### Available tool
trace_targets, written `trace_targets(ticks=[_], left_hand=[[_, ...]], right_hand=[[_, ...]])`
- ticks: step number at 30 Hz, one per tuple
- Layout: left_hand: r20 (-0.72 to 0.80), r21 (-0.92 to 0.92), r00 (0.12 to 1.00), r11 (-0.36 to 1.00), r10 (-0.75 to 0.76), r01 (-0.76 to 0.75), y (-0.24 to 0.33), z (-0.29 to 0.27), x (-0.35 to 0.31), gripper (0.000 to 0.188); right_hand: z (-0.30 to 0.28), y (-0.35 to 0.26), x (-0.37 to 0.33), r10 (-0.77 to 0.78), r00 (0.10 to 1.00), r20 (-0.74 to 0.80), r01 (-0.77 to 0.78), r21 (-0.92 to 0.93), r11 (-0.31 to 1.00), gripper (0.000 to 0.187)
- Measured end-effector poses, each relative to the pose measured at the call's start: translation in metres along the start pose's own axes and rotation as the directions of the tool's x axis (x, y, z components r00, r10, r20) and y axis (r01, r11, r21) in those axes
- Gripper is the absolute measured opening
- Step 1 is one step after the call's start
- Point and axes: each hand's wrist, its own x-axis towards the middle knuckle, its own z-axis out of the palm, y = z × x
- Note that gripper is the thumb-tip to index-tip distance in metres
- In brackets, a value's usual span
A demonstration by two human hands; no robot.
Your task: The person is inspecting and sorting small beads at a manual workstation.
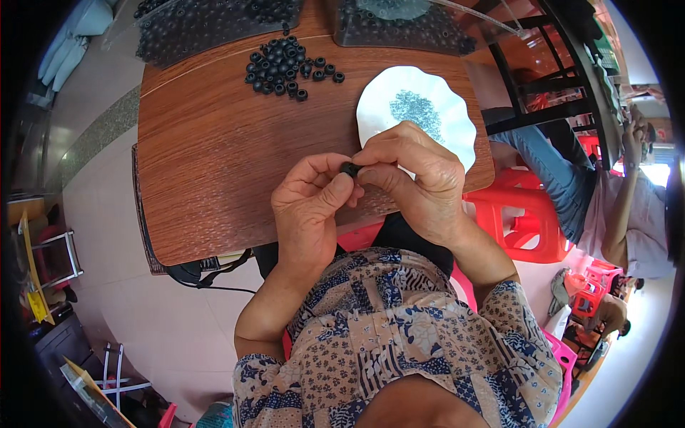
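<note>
My left hand (pixel 311 214) pinches a small round black part (pixel 349 168) between thumb and fingers, above the near part of the table. Close against it, my right hand (pixel 425 187) has its thumb and forefinger pressed together; whatever they pinch is too small to make out. Just beyond the right hand lies a white plate (pixel 457 121) with a wavy rim. Tiny greyish pieces (pixel 417 113) are spread over its middle. Farther left, a loose pile of black ring-like parts (pixel 280 65) rests on the wood, several of them showing a hole.
Two clear bins, one left (pixel 214 32) and one right (pixel 407 32), hold many more black parts along the far edge of the brown table (pixel 207 157). Red plastic stools (pixel 517 207) stand at the right. Another person in jeans (pixel 553 167) sits beyond them, beside a dark-framed table.
</note>
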Motion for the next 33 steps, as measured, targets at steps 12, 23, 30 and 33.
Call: trace_targets(ticks=[12, 23, 30, 33], left_hand=[[-0.016, -0.003, 1.000, 1.000, -0.017, 0.016, -0.003, 0.004, -0.002, 0.020], [-0.133, -0.094, 0.984, 0.990, -0.119, 0.107, 0.002, 0.022, -0.004, 0.017], [-0.175, -0.105, 0.980, 0.991, -0.097, 0.079, -0.002, 0.028, -0.009, 0.016], [-0.163, -0.124, 0.984, 0.991, -0.066, 0.046, -0.004, 0.028, -0.009, 0.015]], right_hand=[[0.004, 0.004, -0.006, -0.048, 0.998, -0.040, 0.045, -0.082, 0.996, 0.025], [0.024, 0.014, -0.016, -0.301, 0.943, -0.142, 0.253, -0.284, 0.925, 0.038], [0.029, 0.018, -0.014, -0.468, 0.862, -0.196, 0.346, -0.448, 0.825, 0.033], [0.030, 0.018, -0.012, -0.495, 0.845, -0.202, 0.368, -0.452, 0.813, 0.030]])
